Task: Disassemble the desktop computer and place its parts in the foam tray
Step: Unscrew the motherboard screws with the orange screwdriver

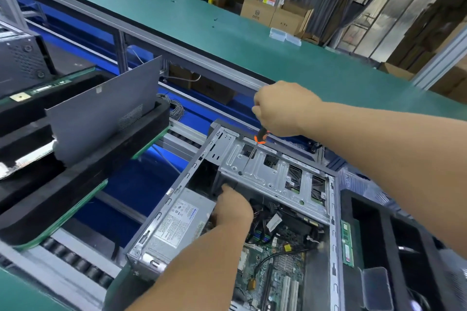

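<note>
Desktop computer point(252, 209) lies open on its side on the roller conveyor, between two black foam trays — one point(83, 177) to its left holding a grey side panel point(106, 118) upright, another point(379, 222) to its right with a green memory stick point(346, 240) in a slot. My right hand point(280, 108) has its grip closed round an orange-and-black screwdriver point(260, 137), its tip down on the silver drive cage point(273, 171). My left hand point(233, 207) reaches inside beside the power supply point(177, 219) — I cannot tell whether its fingers hold anything. Beyond runs the green worktop point(227, 40).
</note>
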